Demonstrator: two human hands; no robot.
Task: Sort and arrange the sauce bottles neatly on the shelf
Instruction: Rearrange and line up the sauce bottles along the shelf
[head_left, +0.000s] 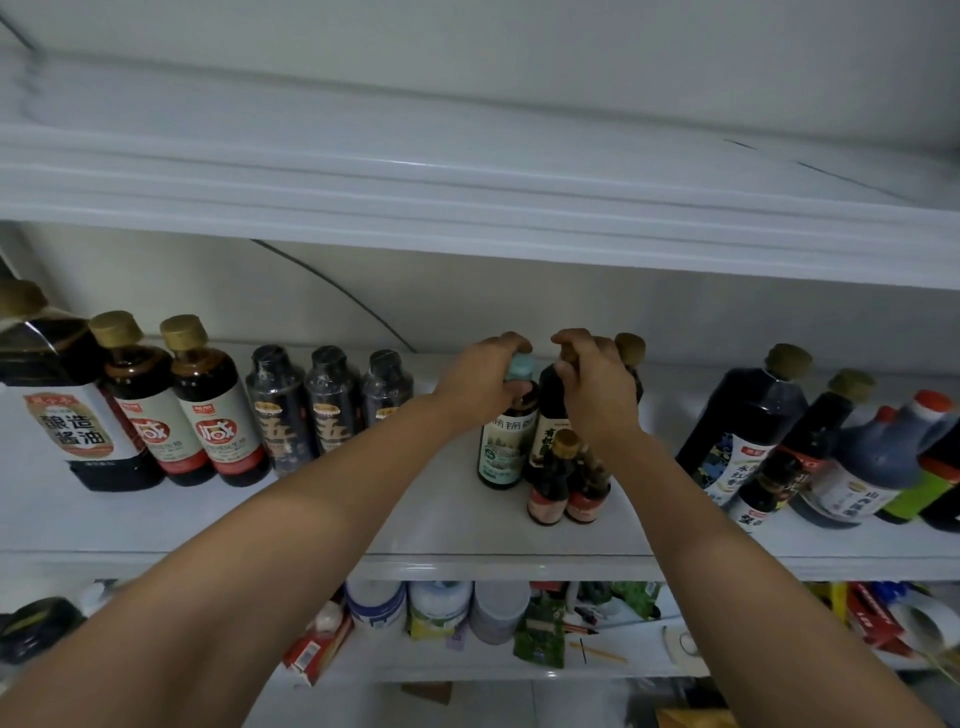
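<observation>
White shelf (441, 519), pale wall (519, 306) behind, dark sauce bottles (210, 415) standing

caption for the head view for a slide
Left hand grips a teal-capped green-label bottle, right hand a dark brown-label bottle, on a white shelf.

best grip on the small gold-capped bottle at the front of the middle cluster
Probably grip the small gold-capped bottle round its narrow neck, coming from the front and above. It stands upright with its twin tight on the right and taller bottles behind; only the front is open.
</observation>
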